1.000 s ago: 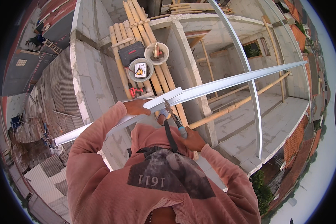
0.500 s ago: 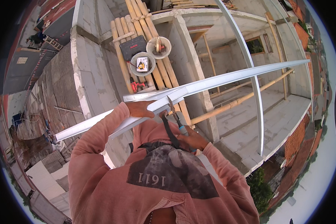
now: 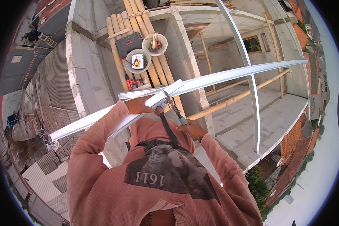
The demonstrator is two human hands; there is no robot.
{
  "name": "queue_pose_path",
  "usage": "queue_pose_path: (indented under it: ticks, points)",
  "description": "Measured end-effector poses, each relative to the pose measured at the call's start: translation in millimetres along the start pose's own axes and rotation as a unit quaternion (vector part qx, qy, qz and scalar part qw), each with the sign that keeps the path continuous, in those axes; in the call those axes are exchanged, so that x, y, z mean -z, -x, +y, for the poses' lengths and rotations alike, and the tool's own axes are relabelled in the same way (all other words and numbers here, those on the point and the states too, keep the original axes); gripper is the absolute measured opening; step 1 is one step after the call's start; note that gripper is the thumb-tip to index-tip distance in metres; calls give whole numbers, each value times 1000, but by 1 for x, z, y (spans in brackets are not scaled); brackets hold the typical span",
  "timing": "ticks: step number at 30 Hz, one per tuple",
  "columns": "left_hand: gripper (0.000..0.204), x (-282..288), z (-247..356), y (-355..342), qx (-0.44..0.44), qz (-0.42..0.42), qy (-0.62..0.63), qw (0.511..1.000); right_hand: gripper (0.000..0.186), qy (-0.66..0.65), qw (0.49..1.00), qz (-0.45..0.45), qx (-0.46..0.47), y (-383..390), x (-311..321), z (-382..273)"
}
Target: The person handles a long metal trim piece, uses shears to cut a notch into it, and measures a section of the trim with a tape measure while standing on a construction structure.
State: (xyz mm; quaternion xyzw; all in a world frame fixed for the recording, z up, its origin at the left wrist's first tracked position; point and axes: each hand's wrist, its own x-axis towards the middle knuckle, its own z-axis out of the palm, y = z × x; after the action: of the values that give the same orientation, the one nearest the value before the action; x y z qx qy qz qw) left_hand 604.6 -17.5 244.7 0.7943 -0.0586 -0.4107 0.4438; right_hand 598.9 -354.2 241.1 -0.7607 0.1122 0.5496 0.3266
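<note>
My left hand [image 3: 138, 104] is closed round a silver metal channel [image 3: 172, 89], whose near end slants up across a long light-steel beam [image 3: 229, 75]. In my right hand [image 3: 194, 130] is a pair of tin snips [image 3: 179, 113] with a blue grip, its jaws up against the channel's near edge. Whether the jaws bite into the metal cannot be made out. A dark strap [image 3: 166, 126] hangs between my two hands, over my pink clothing.
Bamboo planks [image 3: 162, 71] beyond my hands carry a black tool case [image 3: 129, 44], two buckets [image 3: 157, 44] and a red cordless drill [image 3: 132, 83]. Another steel beam [image 3: 254, 109] crosses on the right. Block walls [image 3: 194, 64] and a bamboo pole [image 3: 237, 97] span open drops.
The snips' jaws have moved in against the channel's edge, and the channel's end now tilts up more steeply across the beam. The whole view has shifted slightly.
</note>
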Motion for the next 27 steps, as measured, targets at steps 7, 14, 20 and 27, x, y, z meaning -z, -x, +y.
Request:
queue_pose_path:
  ticks: [7, 14, 20, 27]
  points:
    - [84, -9, -11, 1, -27, 35, 36, 998, 63, 55, 998, 5, 10, 34, -6, -38]
    - [86, -9, -21, -3, -68, 24, 39, 997, 47, 166, 984, 39, 45, 25, -16, -27]
    - [88, 0, -5, -3, -48, -20, 77, 996, 45, 180, 978, 91, 59, 18, -24, -14]
    - [92, -19, -9, -17, -30, 26, 78, 996, 40, 212, 973, 75, 46, -24, -1, -3]
